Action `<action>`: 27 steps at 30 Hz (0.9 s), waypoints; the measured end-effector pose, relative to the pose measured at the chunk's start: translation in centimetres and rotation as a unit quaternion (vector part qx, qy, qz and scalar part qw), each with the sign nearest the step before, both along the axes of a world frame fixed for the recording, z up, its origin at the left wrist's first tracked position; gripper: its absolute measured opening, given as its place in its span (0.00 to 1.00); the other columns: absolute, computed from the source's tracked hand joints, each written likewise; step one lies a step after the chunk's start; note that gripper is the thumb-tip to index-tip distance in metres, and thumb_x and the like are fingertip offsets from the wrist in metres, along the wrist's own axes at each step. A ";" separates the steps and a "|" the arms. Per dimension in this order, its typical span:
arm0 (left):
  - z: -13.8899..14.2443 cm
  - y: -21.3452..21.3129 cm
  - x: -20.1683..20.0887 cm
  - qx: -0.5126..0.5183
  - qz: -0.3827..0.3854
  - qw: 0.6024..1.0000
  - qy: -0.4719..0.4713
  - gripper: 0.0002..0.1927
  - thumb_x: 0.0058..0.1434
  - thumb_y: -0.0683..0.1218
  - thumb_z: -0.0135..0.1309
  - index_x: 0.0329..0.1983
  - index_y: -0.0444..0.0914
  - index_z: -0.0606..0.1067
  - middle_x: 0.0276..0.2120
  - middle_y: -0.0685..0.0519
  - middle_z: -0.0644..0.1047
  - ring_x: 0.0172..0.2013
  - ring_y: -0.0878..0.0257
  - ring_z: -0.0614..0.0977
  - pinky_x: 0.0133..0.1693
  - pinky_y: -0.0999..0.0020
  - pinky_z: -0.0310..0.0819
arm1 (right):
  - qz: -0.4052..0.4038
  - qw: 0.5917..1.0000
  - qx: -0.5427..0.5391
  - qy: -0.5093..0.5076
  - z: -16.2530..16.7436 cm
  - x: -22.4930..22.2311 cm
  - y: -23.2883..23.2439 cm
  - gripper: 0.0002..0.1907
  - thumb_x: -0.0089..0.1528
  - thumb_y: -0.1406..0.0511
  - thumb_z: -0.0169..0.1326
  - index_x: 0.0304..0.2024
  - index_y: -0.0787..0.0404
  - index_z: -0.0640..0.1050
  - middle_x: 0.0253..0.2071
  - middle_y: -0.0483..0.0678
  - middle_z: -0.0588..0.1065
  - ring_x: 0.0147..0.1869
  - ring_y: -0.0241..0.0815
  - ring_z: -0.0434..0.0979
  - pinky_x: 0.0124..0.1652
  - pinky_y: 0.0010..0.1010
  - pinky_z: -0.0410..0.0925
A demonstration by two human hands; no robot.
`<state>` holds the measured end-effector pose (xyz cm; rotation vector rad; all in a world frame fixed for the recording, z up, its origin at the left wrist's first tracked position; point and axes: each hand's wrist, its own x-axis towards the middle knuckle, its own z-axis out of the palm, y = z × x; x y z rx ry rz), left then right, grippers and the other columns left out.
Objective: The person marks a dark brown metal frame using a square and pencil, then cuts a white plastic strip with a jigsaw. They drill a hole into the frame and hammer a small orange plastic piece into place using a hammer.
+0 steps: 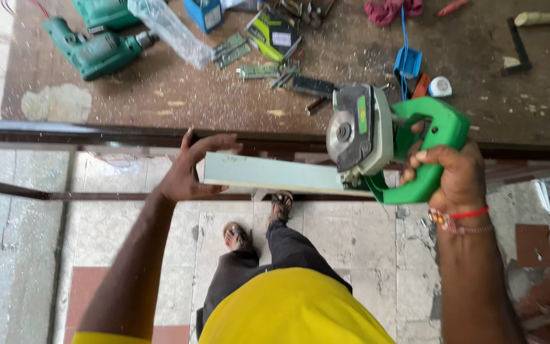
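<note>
Brown and dusted with sawdust, the table (179, 102) ran across the top of the view, its dark front edge crossing just above the pale board (268, 173) that serves here as landmark. Far left of the board and above it lay a green power drill (93, 51), with a clear plastic bag (170, 28) beside it to the right. Directly left of the board, the left hand (192, 169) had its fingers spread apart, the palm pressed flat against the board's left end. Above the board, on the table, sat metal hinges (230, 50) and a green-and-black box (274, 33). Below the board, pale stone floor tiles (345, 236) showed, with the person's sandalled feet on them and a reddish tile lower left. At the board's right end stood a green circular saw (367, 134), its grey blade guard meeting the board. Right of the board, the right hand (453, 175) was clamped around the saw's green handle. Above the saw lay a small blue box (407, 62) and a tape measure (440, 86).
</note>
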<state>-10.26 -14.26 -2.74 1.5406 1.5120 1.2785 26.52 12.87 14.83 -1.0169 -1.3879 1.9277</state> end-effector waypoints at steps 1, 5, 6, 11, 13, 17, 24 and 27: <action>0.2 -0.1 -0.2 -0.021 0.000 1.000 -0.002 0.50 0.46 0.69 0.66 0.71 0.47 0.68 0.62 0.54 0.78 0.66 0.57 0.76 0.74 0.41 0.21 | -0.003 1.000 -0.003 -0.010 -0.5 -0.2 -0.2 0.23 0.54 0.71 0.50 0.53 0.68 0.73 0.27 0.51 0.72 0.25 0.45 0.74 0.28 0.41 0.72; 0.4 0.1 0.6 -0.013 0.011 0.999 0.046 0.51 0.37 0.69 0.70 0.66 0.49 0.73 0.61 0.52 0.79 0.67 0.53 0.74 0.72 0.40 0.14 | -0.002 1.000 0.006 -0.005 -2.5 -0.9 -0.4 0.22 0.53 0.71 0.50 0.52 0.68 0.73 0.27 0.52 0.72 0.25 0.45 0.74 0.29 0.42 0.72; 0.3 0.2 0.9 0.005 0.016 0.998 0.065 0.50 0.36 0.69 0.71 0.65 0.49 0.75 0.62 0.51 0.77 0.67 0.52 0.72 0.71 0.40 0.14 | 0.001 1.000 0.007 0.001 -2.9 -1.0 -0.4 0.22 0.54 0.72 0.50 0.52 0.68 0.73 0.28 0.52 0.73 0.26 0.45 0.74 0.29 0.41 0.72; -0.3 0.6 2.2 0.012 0.065 0.998 0.022 0.39 0.44 0.68 0.68 0.59 0.50 0.81 0.60 0.54 0.80 0.67 0.54 0.76 0.73 0.38 0.14 | 0.012 1.000 0.016 0.002 -4.5 -1.5 -0.1 0.22 0.53 0.71 0.50 0.52 0.68 0.73 0.27 0.52 0.72 0.25 0.46 0.74 0.28 0.43 0.71; -0.3 0.6 2.4 0.002 0.079 0.997 -0.001 0.36 0.44 0.67 0.69 0.55 0.48 0.82 0.59 0.53 0.81 0.66 0.55 0.77 0.73 0.38 0.13 | 0.009 1.000 0.008 -0.003 -4.9 -1.5 0.1 0.22 0.53 0.71 0.50 0.51 0.68 0.73 0.27 0.51 0.72 0.25 0.46 0.74 0.28 0.43 0.71; -0.2 0.8 2.7 -0.016 0.095 0.995 -0.027 0.39 0.42 0.67 0.69 0.55 0.45 0.79 0.54 0.55 0.83 0.62 0.57 0.80 0.72 0.38 0.12 | 0.010 1.000 -0.003 -0.011 -5.5 -1.2 0.6 0.22 0.53 0.71 0.50 0.51 0.67 0.72 0.27 0.51 0.72 0.25 0.46 0.74 0.28 0.43 0.72; -0.9 1.3 3.1 0.012 0.112 0.993 0.017 0.36 0.40 0.68 0.70 0.49 0.47 0.84 0.58 0.52 0.79 0.60 0.56 0.79 0.71 0.39 0.13 | 0.019 1.000 -0.005 -0.021 -5.9 -1.2 1.4 0.21 0.53 0.70 0.49 0.51 0.67 0.73 0.27 0.51 0.72 0.25 0.46 0.74 0.29 0.43 0.72; -1.3 1.4 3.1 0.008 0.111 0.994 0.019 0.34 0.42 0.68 0.70 0.49 0.47 0.84 0.58 0.52 0.80 0.61 0.56 0.80 0.71 0.38 0.13 | 0.013 0.999 -0.002 -0.029 -6.0 -1.4 1.7 0.22 0.53 0.70 0.49 0.50 0.67 0.73 0.27 0.51 0.72 0.25 0.46 0.74 0.28 0.43 0.71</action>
